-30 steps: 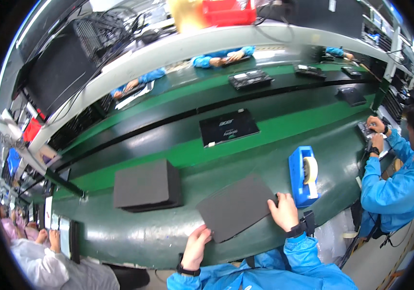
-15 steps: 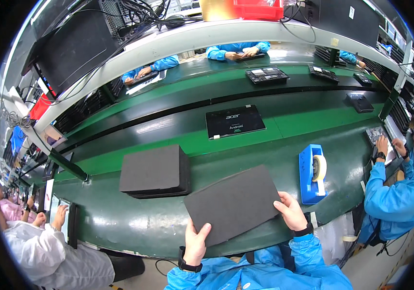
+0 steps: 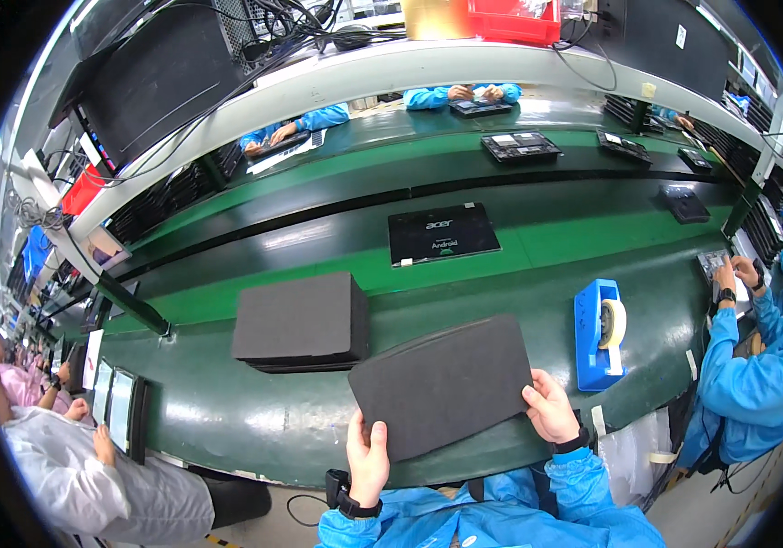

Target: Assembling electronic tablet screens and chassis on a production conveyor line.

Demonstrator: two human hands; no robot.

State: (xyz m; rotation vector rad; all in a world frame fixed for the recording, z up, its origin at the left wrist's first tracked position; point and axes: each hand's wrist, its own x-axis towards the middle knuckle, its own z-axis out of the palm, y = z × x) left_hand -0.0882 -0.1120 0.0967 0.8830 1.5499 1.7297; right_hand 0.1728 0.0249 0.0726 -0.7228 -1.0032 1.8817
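Observation:
A dark grey foam sheet (image 3: 441, 388) is held between my two hands, tilted above the near edge of the bench. Layered lines along its far edge hint at more than one sheet. My left hand (image 3: 368, 455) grips its lower left corner, thumb on top. My right hand (image 3: 551, 408) pinches its right edge, thumb on top and fingers partly hidden beneath. Just beyond, to the left, a stack of similar foam sheets (image 3: 295, 320) rests on the green bench. To the right of my right hand stands a blue tape dispenser (image 3: 592, 336) with a pale roll.
A black tablet-like panel (image 3: 444, 235) lies on the green strip beyond. Opened devices (image 3: 521, 146) sit farther back. A metal shelf beam (image 3: 336, 73) crosses above, carrying cables and a red bin (image 3: 514, 20). Co-workers sit at left (image 3: 104, 466), right (image 3: 756, 365) and across the bench.
The held foam sheet has turned a little and now shows a layered far edge. Both hands keep their grip. The whole view has shifted slightly.

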